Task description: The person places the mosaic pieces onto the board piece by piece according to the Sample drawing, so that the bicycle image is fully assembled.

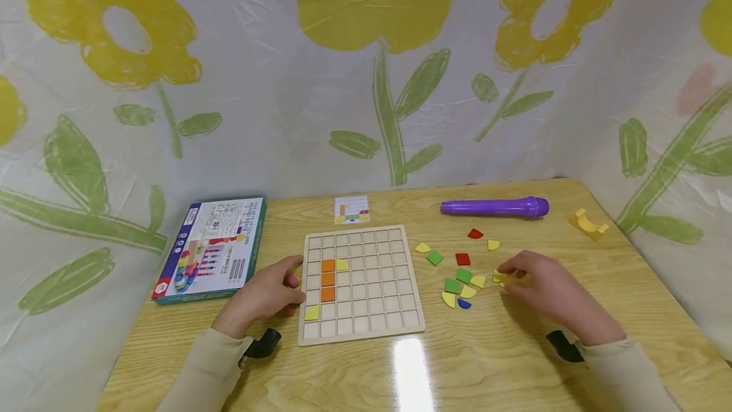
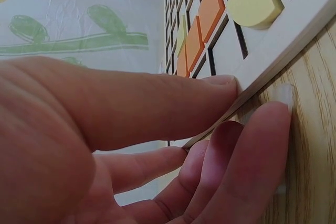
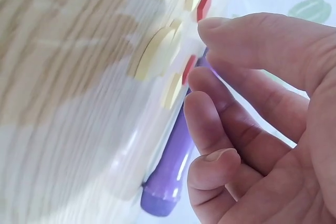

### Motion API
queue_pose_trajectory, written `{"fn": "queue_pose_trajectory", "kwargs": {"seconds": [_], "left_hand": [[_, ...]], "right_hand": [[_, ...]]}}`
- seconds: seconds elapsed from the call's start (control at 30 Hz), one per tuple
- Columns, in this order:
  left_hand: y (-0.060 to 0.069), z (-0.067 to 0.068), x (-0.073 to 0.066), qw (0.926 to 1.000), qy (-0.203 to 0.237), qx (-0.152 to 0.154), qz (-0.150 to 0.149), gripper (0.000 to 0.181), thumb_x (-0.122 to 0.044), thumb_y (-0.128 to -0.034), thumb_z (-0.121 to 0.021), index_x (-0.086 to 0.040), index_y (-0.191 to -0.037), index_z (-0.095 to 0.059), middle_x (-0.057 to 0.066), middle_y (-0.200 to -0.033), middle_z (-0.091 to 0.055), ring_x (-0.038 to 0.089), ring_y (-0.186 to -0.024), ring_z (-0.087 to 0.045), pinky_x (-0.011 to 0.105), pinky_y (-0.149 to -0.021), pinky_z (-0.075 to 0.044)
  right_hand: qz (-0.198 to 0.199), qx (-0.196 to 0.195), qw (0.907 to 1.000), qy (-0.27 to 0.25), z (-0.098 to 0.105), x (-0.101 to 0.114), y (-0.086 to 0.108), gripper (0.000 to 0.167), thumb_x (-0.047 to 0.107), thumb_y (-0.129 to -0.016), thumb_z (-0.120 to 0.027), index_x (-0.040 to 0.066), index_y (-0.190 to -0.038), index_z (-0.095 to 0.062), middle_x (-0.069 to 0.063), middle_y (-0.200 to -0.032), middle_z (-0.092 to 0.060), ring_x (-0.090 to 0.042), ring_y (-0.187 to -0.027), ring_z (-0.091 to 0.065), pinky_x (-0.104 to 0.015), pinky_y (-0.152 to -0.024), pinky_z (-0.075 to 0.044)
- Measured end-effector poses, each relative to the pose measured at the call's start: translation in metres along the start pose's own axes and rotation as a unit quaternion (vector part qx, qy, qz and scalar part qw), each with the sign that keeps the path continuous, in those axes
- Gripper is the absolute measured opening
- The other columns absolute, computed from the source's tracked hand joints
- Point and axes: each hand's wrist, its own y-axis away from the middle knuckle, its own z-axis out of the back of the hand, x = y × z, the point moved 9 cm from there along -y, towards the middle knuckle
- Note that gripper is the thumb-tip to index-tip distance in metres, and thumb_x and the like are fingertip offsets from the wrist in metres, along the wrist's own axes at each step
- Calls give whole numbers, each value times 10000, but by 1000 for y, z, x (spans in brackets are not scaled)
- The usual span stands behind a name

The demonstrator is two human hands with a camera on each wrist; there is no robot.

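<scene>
The wooden grid board (image 1: 361,336) lies flat, holding a column of orange squares (image 1: 328,279) and two yellow pieces (image 1: 342,264). At its left edge is my left hand (image 1: 263,297); in the left wrist view the thumb of that hand (image 2: 126,108) touches the board's rim (image 2: 273,56), with bent fingers beside it. My right hand (image 1: 546,291) is over yellow pieces (image 1: 498,276) right of the board. In the right wrist view, the hand (image 3: 294,166) has loosely bent fingers with nothing visible between them, near overlapping yellow pieces (image 3: 156,51).
Loose green (image 1: 452,285), red (image 1: 462,260), yellow and blue (image 1: 464,304) pieces lie between board and right hand. A pattern card (image 1: 352,210) is behind the board, a box (image 1: 211,247) at left, a purple microphone-shaped object (image 1: 494,208) and yellow arch (image 1: 588,224) at back right.
</scene>
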Motion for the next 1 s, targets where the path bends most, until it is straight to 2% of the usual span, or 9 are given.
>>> {"fn": "queue_pose_trajectory", "kwargs": {"seconds": [0.23,0.4,0.6,0.77,1.0], "left_hand": [[-1,0,3,10000,37,0,51,786,-26,-936,-776,-50,-1632,-412,125,-1068,-547,221,-794,-628,337,-680,-620],[-2,0,2,10000,26,27,52,788,-28,-936,-778,-47,-1632,-410,125,-1068,-548,220,-802,-629,330,-681,-621],[-1,-1,3,10000,10,31,79,786,-33,-939,-777,-53,-1634,-411,123,-1069,-547,222,-799,-628,337,-681,-620],[-1,-1,3,10000,15,29,45,786,-32,-939,-776,-48,-1634,-409,124,-1070,-545,224,-800,-626,342,-681,-621],[-2,-1,3,10000,-28,31,55,788,-41,-942,-777,-50,-1637,-404,120,-1072,-549,220,-798,-625,340,-677,-618]], "right_hand": [[69,-72,9999,21,2,-8,8,260,119,-882,-873,97,-1132,-802,-1,-1061,-755,-202,-933,-670,-426,-813,-588],[127,-120,9998,62,2,-10,9,250,125,-886,-873,107,-1127,-806,15,-1054,-754,-180,-929,-669,-419,-820,-593],[0,-62,9999,105,0,-9,4,225,150,-918,-842,119,-1137,-803,27,-1048,-747,-179,-953,-675,-438,-849,-597],[21,28,10000,70,-3,0,-5,216,145,-936,-818,113,-1149,-802,15,-1047,-741,-193,-959,-677,-458,-861,-600],[327,148,9993,38,-13,17,-16,195,101,-925,-824,134,-1117,-810,23,-1058,-742,-173,-962,-673,-429,-870,-609]]}}
